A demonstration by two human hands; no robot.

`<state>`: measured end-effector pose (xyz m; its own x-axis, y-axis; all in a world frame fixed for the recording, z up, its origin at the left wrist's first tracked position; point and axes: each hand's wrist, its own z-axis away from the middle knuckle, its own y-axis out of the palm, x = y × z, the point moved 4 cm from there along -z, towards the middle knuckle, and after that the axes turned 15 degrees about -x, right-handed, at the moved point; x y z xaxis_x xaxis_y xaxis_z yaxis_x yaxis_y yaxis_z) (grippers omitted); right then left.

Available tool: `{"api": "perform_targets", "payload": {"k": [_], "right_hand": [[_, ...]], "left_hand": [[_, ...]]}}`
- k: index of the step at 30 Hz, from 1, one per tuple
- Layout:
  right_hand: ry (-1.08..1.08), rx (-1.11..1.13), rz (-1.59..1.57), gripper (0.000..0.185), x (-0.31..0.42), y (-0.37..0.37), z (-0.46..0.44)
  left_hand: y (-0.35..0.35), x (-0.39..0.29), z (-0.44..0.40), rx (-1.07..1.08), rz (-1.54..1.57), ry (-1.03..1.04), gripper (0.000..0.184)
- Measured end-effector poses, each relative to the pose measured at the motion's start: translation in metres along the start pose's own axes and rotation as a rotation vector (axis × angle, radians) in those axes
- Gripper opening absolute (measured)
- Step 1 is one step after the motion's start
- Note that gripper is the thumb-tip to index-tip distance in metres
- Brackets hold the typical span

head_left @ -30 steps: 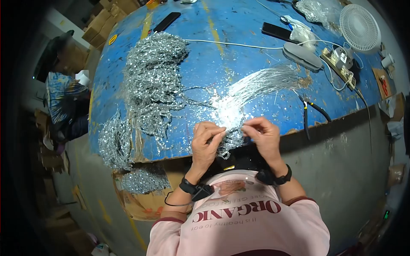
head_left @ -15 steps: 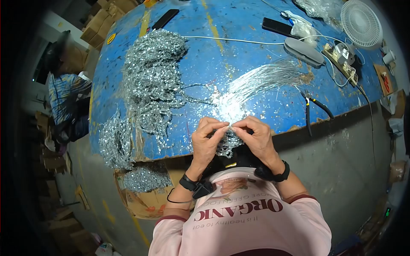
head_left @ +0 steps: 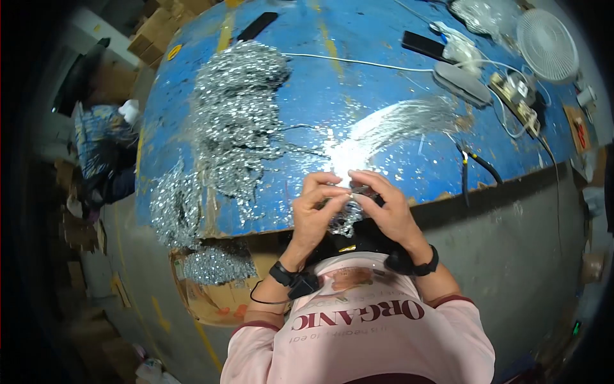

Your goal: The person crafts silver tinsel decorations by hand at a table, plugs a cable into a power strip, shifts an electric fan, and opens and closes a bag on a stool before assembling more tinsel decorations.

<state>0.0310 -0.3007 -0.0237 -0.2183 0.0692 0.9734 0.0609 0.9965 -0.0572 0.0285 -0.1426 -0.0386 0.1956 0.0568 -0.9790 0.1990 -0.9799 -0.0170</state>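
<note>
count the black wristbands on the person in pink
2: the left wristband, just behind the left hand, and the right wristband, just behind the right hand. Neither is hidden.

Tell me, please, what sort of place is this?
Probably a workshop: a worn blue worktable bears a heap of silvery strands and pliers, with cardboard boxes stacked beyond it.

Strands [head_left: 236, 102] glittery silver; tabletop [head_left: 310, 89] blue, yellow-striped; pliers [head_left: 465, 173] black-yellow; fan [head_left: 547, 45] white; shirt [head_left: 358, 349] pink.
</note>
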Motion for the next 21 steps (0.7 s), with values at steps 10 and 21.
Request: {"api": "perform_targets", "payload": {"k": [10, 21], "right_hand": [[0.406, 0.241, -0.4, 0.004, -0.027, -0.011, 0.009], [0.312, 0.303, -0.411, 0.009, -0.029, -0.013, 0.009]], "left_hand": [[0.014, -0.014, 0.009, 0.23, 0.294, 0.012, 0.012], [0.017, -0.007, 0.017, 0.242, 0.456, -0.127, 0.009]]}}
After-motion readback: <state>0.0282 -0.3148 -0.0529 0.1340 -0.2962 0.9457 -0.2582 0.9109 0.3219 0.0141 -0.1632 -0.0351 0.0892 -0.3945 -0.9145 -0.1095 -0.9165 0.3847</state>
